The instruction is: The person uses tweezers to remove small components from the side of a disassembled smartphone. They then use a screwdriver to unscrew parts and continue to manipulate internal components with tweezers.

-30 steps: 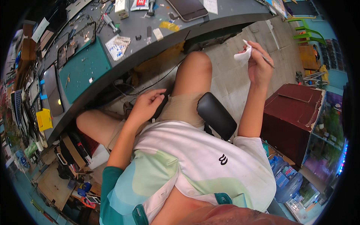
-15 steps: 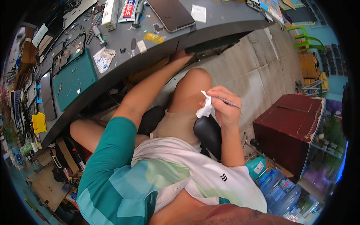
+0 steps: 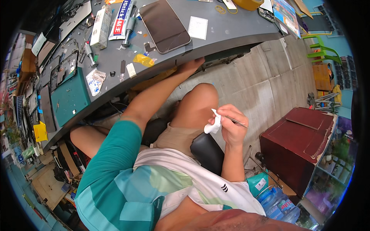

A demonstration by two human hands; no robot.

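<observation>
My right hand [image 3: 233,125] is closed on a thin metal tool [image 3: 237,121] and a crumpled white tissue [image 3: 212,125], in the air beside my thigh, over the black armrest [image 3: 204,152]. My left arm reaches forward, and my left hand [image 3: 190,66] is at the underside of the grey desk's front edge [image 3: 214,47]; its fingers are partly hidden. On the desk above it lie a phone [image 3: 165,27], a yellow plastic piece [image 3: 143,60], a tube [image 3: 120,21], a screwdriver [image 3: 129,30] and a white box [image 3: 100,27].
A green mat [image 3: 71,100] and several device parts crowd the desk's left side. At the right stand a dark red box [image 3: 293,142], water bottles [image 3: 277,208] and a green chair [image 3: 320,50]. A cable [image 3: 115,106] hangs under the desk.
My left hand has moved from my lap forward to the underside of the desk edge. My right hand has come down and leftward, still holding the tool and tissue. The view has shifted.
</observation>
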